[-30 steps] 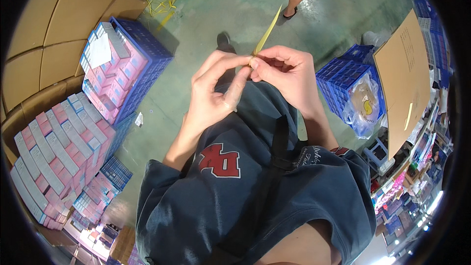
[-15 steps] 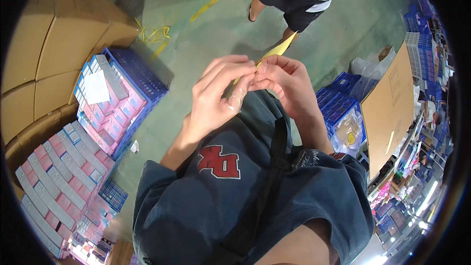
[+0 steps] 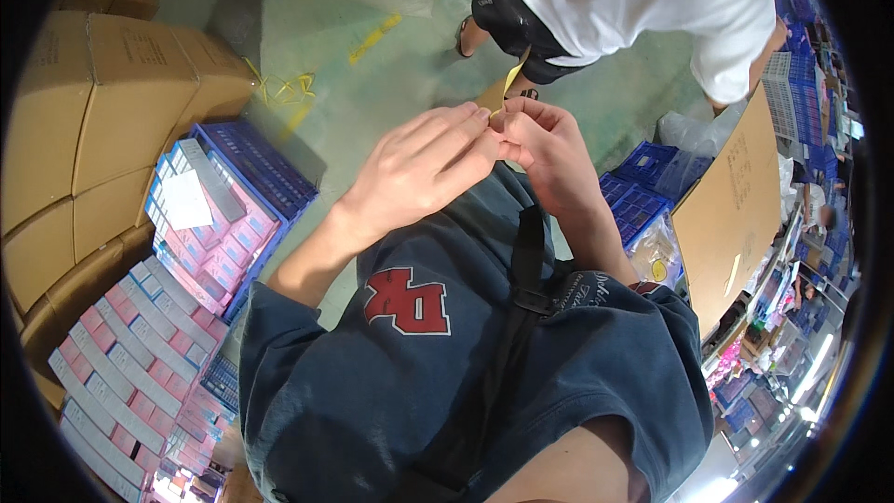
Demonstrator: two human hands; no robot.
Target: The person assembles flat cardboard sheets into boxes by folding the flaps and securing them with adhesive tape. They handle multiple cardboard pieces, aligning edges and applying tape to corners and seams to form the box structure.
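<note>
At left, pink boxes (image 3: 140, 363) are showing tiny print; mid-scene, red letters (image 3: 407, 303) are marking the shirt (image 3: 372, 410). Beyond, the left hand (image 3: 424, 154) and right hand (image 3: 551, 144) are pinching a thin, bent yellow strip (image 3: 511, 79). At right, cardboard (image 3: 726, 214) is bearing faint writing.

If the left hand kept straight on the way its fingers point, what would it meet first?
Most likely the right hand, just ahead of the left hand; depth is unclear there, so the strip at the right fingertips might come first.

navy shirt (image 3: 326, 401), red patch (image 3: 428, 309), black strap (image 3: 528, 256)
</note>
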